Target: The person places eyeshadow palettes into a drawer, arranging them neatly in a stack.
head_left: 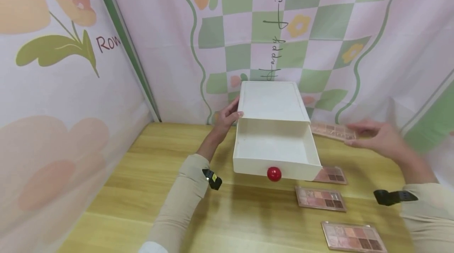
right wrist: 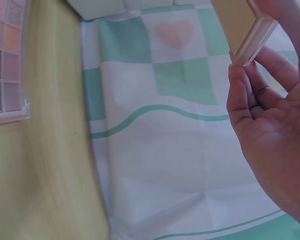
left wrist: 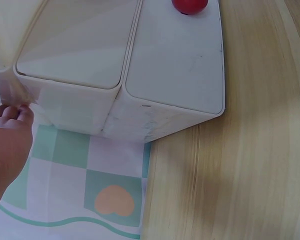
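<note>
Only the left wrist view shows closed drawers [left wrist: 175, 60]; left grip [head_left: 227, 116] clasps the cabinet [head_left: 271, 99], right grip [head_left: 384, 138] a palette [head_left: 331, 131].

The checkered cloth [head_left: 237, 28] reads “Happy Life”; the side cloth [head_left: 71, 95], probably “Row”.

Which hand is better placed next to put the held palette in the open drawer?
Probably the right hand: it pinches that palette near the open drawer, while the left hand touches the white cabinet.
</note>
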Motion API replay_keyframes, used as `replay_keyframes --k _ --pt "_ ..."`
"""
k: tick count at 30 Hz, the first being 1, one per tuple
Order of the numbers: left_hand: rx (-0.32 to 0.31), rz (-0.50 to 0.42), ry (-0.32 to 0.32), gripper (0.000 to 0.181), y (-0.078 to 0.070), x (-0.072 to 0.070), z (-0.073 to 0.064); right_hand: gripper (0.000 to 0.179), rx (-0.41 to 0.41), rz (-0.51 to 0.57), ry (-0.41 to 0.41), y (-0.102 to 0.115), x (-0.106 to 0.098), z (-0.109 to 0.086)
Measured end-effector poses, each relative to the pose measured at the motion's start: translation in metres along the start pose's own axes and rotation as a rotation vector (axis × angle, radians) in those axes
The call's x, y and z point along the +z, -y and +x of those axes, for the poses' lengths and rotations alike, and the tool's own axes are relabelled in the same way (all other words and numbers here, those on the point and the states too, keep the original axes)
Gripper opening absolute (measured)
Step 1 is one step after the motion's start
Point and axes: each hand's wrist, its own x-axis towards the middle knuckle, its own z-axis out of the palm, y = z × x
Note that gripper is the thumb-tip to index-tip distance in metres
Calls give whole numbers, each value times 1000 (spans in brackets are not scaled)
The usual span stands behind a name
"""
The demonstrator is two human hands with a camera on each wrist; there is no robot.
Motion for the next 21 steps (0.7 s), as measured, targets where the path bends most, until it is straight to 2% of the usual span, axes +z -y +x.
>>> replay_keyframes --k 6,12,21 --pt "2 4 -4 76 1 0 1 57 56 -5 20 8 -9 -6" --pt "4 -5 0 74 2 0 1 58 94 69 20 17 -17 -14" --pt "-4 -21 3 81 2 0 0 56 47 83 -11 26 -22 -18"
